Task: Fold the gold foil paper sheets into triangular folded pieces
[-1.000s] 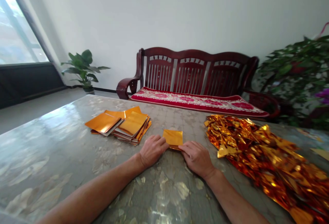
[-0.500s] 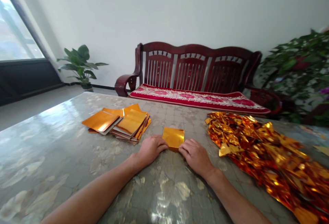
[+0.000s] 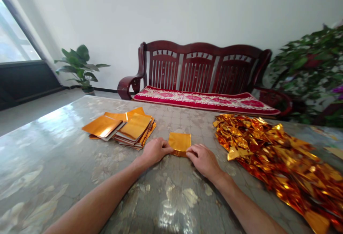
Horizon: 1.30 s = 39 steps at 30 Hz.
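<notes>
- The gold paper [image 3: 179, 139] lies on the table between the two hands, roughly square to the person, with a narrow folded strip along its near edge.
- The left hand [image 3: 155, 151] is narrow, fingers drawn together, and holds the near left corner of the paper.
- The right hand [image 3: 205, 159] is likewise narrow, thumb and fingers gathered on the near right corner; whether a fingertip sits beneath the strip cannot be told.
- The step in hand looks like shaping the fold. To do it well, both corners should be kept level, so that the crease runs parallel to the far edge.
- Light, equal pressure seems best, worked along the strip from both ends; a hard pull could skew or tear thin paper.
- The table [image 3: 32, 155], smooth and shiny, should make a firm base for creasing, though the paper may slide on it.
- A loose stack of flat sheets [image 3: 138, 125] lies beyond the left hand, apart from it.
- A heap of crinkled gold pieces [image 3: 268, 155] spreads to the right, apart from the right hand.
- Behind the table stands a wooden bench [image 3: 200, 71].
</notes>
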Tool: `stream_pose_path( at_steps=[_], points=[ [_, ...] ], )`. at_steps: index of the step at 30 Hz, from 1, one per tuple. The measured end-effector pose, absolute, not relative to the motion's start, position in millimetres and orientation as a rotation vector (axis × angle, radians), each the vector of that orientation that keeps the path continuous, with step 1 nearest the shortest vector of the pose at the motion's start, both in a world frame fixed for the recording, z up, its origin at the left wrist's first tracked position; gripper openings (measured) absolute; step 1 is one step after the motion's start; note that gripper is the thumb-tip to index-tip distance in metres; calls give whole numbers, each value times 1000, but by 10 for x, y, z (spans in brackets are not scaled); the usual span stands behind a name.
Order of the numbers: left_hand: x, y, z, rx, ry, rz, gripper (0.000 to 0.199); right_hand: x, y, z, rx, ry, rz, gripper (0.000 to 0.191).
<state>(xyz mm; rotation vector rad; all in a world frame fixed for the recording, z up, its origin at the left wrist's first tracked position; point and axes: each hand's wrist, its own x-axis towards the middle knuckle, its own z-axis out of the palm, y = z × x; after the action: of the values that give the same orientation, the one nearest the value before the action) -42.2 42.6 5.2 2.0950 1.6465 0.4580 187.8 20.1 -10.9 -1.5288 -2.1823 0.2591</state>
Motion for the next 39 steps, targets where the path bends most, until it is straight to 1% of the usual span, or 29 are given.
stream_pose_path(
  at_steps=[3,8,15,21,27,33,39],
  points=[
    [-419,422,66,2101,1631,440,34,1867,177,-89,-1492,-2225,195,14],
    [-411,429,63,2144,1636,431,33,1834,157,-80,-1448,-2258,76,21],
    [-379,423,104,2118,1669,373,34,1826,180,-114,-1472,-2220,138,17],
    [-377,431,67,2143,1742,372,40,1803,174,-85,-1538,-2234,134,17],
    [-367,399,35,2298,1788,378,33,1793,175,-73,-1533,-2255,108,17],
    [-351,373,65,2423,1792,315,32,1793,187,-58,-1606,-2224,127,13],
    [-313,357,93,2535,1808,218,34,1798,208,-53,-1639,-2245,135,13]
  ],
)
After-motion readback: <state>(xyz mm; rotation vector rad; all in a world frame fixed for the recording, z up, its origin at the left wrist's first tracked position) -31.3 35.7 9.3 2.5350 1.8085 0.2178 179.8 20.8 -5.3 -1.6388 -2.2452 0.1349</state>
